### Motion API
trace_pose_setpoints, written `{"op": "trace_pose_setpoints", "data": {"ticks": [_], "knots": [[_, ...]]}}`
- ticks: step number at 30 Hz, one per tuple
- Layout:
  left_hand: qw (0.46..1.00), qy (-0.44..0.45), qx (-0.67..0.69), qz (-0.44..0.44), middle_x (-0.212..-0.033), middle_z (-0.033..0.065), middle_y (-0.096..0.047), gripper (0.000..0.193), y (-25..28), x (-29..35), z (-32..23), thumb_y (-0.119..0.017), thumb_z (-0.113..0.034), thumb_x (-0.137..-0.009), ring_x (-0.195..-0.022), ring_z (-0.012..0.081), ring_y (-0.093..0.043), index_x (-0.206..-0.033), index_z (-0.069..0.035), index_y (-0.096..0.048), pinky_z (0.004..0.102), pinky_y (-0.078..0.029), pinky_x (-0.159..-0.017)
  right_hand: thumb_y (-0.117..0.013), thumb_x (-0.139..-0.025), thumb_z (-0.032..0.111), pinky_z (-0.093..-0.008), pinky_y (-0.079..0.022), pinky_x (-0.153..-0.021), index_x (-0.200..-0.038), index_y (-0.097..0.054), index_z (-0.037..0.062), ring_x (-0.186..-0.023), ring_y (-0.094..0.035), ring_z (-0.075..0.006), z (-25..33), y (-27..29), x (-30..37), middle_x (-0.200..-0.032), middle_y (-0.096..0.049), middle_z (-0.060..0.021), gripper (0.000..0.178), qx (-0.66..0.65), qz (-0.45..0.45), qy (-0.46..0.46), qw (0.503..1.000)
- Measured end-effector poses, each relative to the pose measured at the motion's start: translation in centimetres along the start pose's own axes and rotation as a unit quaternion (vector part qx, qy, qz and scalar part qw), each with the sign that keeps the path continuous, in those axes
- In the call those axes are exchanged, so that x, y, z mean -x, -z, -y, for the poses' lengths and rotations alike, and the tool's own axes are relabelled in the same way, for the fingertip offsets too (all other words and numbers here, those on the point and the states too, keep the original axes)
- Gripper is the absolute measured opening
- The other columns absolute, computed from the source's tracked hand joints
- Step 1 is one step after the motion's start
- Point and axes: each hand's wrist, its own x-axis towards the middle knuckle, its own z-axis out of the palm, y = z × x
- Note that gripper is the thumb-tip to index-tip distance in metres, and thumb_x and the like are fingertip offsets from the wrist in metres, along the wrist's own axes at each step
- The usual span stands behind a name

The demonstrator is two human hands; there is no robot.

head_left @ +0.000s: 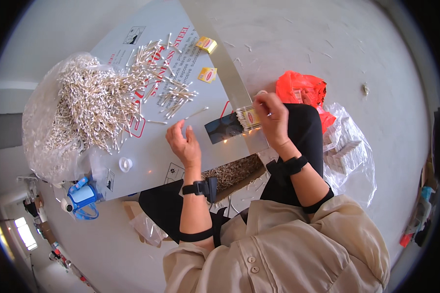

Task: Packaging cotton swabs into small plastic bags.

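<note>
A small packet of cotton swabs (250,117) with a yellow label lies at the right edge of the table, its white tips facing left. My right hand (274,116) is closed at the packet's right end, fingers curled; they partly hide that end. Just left of the packet is a dark, shiny flat rectangle (222,128). My left hand (184,145) hovers over the table with fingers apart and nothing in them. Beyond it, loose cotton swabs (180,100) lie scattered, and one single swab (196,113) sits apart. A large heap of swabs (90,100) spills from a clear bag at the left.
Two yellow paper stacks (207,44) (208,74) lie near the table's far edge. A white cup (125,164) and a blue bottle (83,194) stand at the left. Below the table is a box of swabs (234,173). Right of my leg are a red bag (300,88) and a clear bag of white packs (346,149).
</note>
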Motion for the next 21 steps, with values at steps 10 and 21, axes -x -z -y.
{"op": "trace_pose_setpoints", "data": {"ticks": [10,21], "knots": [[0.981,-0.120,-0.122,0.093,-0.091,0.0045,-0.055,0.012,0.0,-0.8,-1.0,-0.067,-0.007,-0.079,-0.094,0.0293,-0.052,-0.084,-0.010,-0.056,0.0448,-0.041,-0.078,-0.063,-0.075,0.007,-0.0407,-0.052,-0.069,-0.084,-0.060,0.0046,-0.084,-0.061,-0.0316,2.0,-9.6,2.4,-0.090,-0.056,-0.0131,0.010,0.121,0.236,0.147,0.953],[0.978,-0.069,-0.172,0.092,-0.104,0.0064,-0.057,0.020,1.6,-8.1,3.1,-0.069,-0.004,-0.079,-0.106,0.0312,-0.050,-0.096,-0.009,-0.059,0.0471,-0.040,-0.090,-0.060,-0.076,0.005,-0.0385,-0.049,-0.072,-0.081,-0.056,0.0049,-0.082,-0.057,-0.0290,2.7,-8.0,3.7,-0.086,-0.052,-0.0097,0.006,0.072,0.269,0.192,0.941]]}}
